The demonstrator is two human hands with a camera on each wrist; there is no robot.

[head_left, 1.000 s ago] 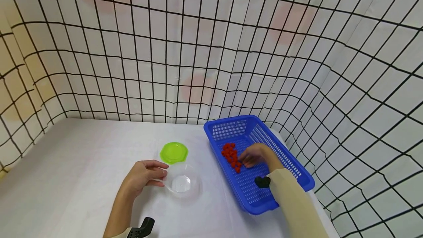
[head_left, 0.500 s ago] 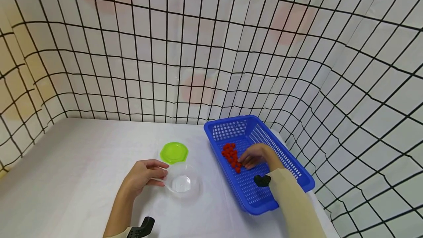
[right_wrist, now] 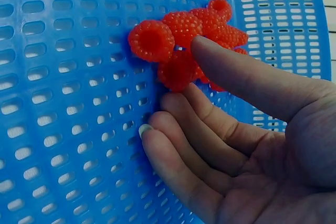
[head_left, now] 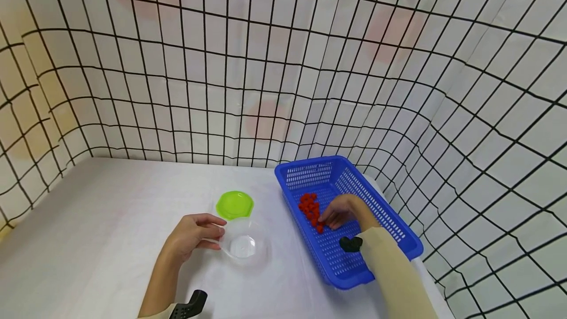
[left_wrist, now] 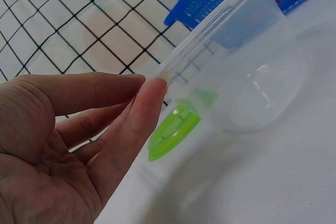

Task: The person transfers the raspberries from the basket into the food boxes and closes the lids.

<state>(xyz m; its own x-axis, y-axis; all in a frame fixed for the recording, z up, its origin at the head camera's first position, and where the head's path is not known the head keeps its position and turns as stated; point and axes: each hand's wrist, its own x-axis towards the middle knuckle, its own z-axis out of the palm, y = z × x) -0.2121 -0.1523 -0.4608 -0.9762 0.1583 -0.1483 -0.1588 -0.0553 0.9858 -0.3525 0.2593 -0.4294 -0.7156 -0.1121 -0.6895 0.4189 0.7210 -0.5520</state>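
My left hand [head_left: 197,234] pinches the rim of a clear plastic bowl [left_wrist: 262,87] between thumb and fingers. The bowl stands tilted over the white cloth, its mouth toward the hand. Behind it lies a bright green lid [head_left: 235,205]. Inside a blue plastic basket [head_left: 328,272], my right hand [head_left: 343,210] reaches down to a cluster of red raspberries [head_left: 308,206]. In the right wrist view, its thumb and forefinger pinch a raspberry [right_wrist: 175,72] at the near edge of the cluster, the forefinger's tip partly hidden. The other fingers curl below, close to the basket's perforated floor.
The white-covered table [head_left: 110,220] carries the bowl, lid and basket. A black wire grid [head_left: 230,87] backed with white sheet rises behind the table and along both sides. The basket's right wall runs close to the grid.
The right hand's fingers have shifted slightly closer around the near raspberries. The left hand and bowl hold still; the head view has drifted a little.
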